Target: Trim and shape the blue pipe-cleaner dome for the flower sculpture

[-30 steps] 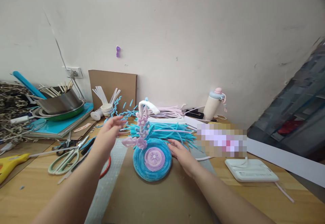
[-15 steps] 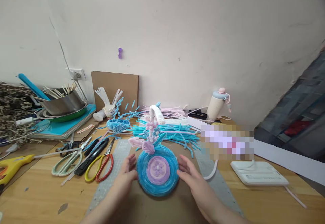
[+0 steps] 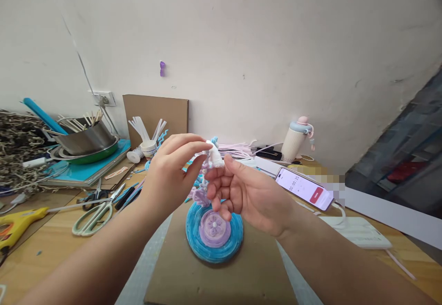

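A blue fuzzy disc (image 3: 195, 245) with a lilac centre and flower lies on a cardboard sheet (image 3: 221, 282). Above it rises an ornament of pink and blue fuzzy flowers (image 3: 200, 196), topped by a white curved fuzzy piece (image 3: 216, 155). My left hand (image 3: 172, 171) is closed at the upper left of this white piece, its fingertips and thumb around it. From the right, my right hand (image 3: 248, 192) pinches the piece's lower end between thumb and forefinger, the other fingers curled. Both hands cover part of the flowers and the materials behind.
To the left lie pale-green scissors (image 3: 93, 219), a yellow glue gun (image 3: 24, 226) and a metal pot (image 3: 86, 139) of sticks. On the right are a phone (image 3: 304, 187), a white power bank (image 3: 366, 233) and a bottle (image 3: 293, 141). Pink pipe cleaners (image 3: 238, 149) lie behind my hands.
Both hands have left the sides of the blue disc and risen to the white curved piece at the top. The disc stays in nearly the same place.
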